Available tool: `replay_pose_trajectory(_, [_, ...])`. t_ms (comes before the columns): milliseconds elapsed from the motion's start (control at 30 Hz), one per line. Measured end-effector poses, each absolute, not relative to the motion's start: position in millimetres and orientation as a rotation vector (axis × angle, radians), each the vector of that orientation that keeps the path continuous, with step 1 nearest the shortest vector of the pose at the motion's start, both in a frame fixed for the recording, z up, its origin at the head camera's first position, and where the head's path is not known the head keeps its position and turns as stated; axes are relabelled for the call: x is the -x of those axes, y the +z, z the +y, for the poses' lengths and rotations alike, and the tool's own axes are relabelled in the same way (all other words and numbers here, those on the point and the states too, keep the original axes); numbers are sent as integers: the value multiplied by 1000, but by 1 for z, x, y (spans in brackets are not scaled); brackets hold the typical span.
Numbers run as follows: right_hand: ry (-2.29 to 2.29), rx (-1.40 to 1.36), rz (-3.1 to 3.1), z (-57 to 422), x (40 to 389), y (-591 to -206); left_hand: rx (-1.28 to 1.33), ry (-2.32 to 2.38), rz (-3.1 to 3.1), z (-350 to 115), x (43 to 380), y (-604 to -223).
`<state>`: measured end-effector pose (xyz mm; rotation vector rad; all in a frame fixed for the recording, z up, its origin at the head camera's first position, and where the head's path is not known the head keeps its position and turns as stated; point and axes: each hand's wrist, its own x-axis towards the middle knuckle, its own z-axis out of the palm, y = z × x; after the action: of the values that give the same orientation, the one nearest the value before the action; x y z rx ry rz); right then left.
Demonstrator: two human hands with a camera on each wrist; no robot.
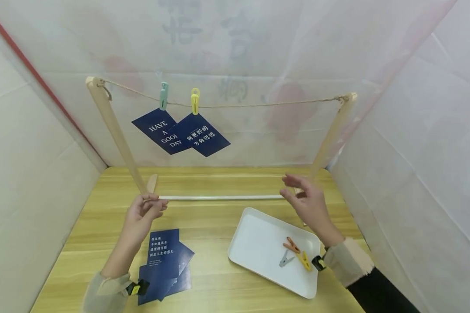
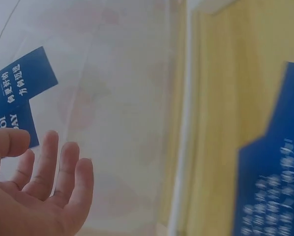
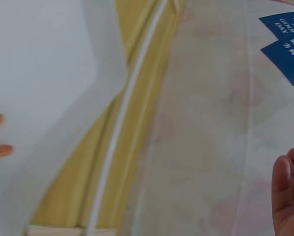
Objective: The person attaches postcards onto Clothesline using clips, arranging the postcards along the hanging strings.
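My left hand [image 1: 142, 215] hovers above a pile of dark blue cards [image 1: 162, 256], its fingers loosely bent around nothing. On the other side, my right hand [image 1: 307, 202] is raised over the back of a white tray [image 1: 258, 234], also holding nothing. A twine line [image 1: 258, 104] runs between two wooden posts. From it hang two blue cards with white lettering, overlapping: a left card [image 1: 152, 128] under a green clothespin [image 1: 163, 95] and a right card [image 1: 209, 139] under a yellow clothespin [image 1: 195, 102]. The left wrist view shows the hanging cards beyond my fingers [image 2: 68, 169].
In the tray lie an orange clothespin [image 1: 292, 245], a grey clothespin [image 1: 286, 259] and a yellow clothespin [image 1: 305, 261]. The left post [image 1: 115, 134] and right post [image 1: 333, 134] are joined low down by a white rod [image 1: 223, 198]. Pale sheeting [image 1: 407, 174] encloses the wooden table [image 1: 211, 269].
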<state>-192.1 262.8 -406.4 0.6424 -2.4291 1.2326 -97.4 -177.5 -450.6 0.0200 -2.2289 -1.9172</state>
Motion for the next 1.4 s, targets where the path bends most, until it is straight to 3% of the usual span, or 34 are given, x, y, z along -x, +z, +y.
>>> replay_pose_trajectory(233, [993,-756,-2478,282,165,-461,-37,-1826,-2285,-177,58,-483])
replay_pose_trajectory(500, [938,-694,-2572,285,137,-498,-370,-1759,-2369,-179,32,-508])
replay_pose_trajectory(1400, [469,-467,-2908,293,96,-554,-632,-891,-2906,-145,22,-544])
